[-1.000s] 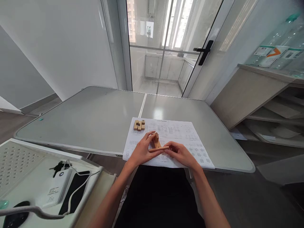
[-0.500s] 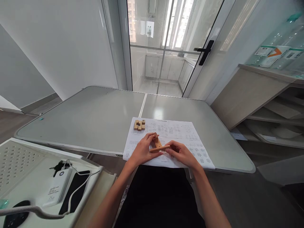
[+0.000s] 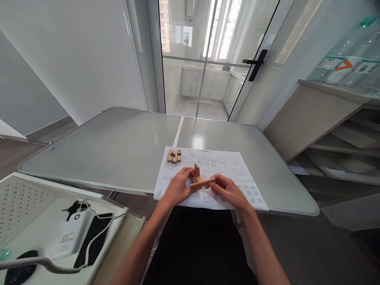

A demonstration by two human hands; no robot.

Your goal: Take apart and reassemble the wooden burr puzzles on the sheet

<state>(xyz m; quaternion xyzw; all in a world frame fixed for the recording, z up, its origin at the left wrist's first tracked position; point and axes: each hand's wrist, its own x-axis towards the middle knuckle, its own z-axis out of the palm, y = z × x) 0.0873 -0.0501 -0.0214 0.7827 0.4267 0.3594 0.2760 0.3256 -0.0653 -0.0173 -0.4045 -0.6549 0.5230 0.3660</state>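
Observation:
Two joined wooden puzzle pieces form a cross shape just above a printed paper sheet on the grey table. My left hand pinches their left side. My right hand grips the right end of the horizontal bar. Both hands are closed on the wood. A small cluster of assembled wooden blocks lies on the sheet's far left corner, apart from both hands.
A white side table at the lower left carries a power bank, a black phone, keys and a cable. Wooden shelves stand to the right. A glass door lies beyond the table.
Both hands have lifted the wooden pieces a little and turned them, so the horizontal bar now tilts up to the right. The block cluster has not moved.

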